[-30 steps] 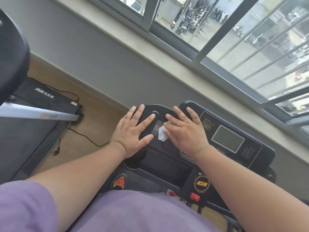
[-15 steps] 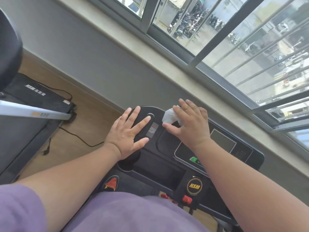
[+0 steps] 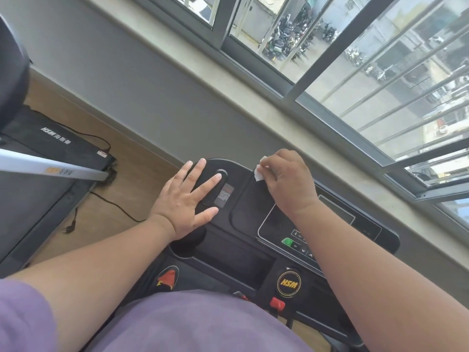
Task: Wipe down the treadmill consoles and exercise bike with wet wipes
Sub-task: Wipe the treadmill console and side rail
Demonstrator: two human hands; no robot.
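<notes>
Lying at far left on the wood floor point(image 3: 83, 209), a second treadmill point(image 3: 30, 174), black cord point(image 3: 111, 203) trailing beside it. Pressed flat on the left end of the black treadmill console point(image 3: 243, 207), the left hand point(image 3: 187, 201), fingers straight and spread wide. Curled at the console's far top edge, the right hand point(image 3: 289, 181), pinching a white wet wipe point(image 3: 259, 172) against the rim. Farther right, a green button point(image 3: 287, 241), a round HSM badge point(image 3: 288, 284), barred windows point(image 3: 355, 59) above.

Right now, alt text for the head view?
A right hand presses a white wipe on the far edge of a black treadmill console, while the left hand lies flat on it, beneath a window.
</notes>
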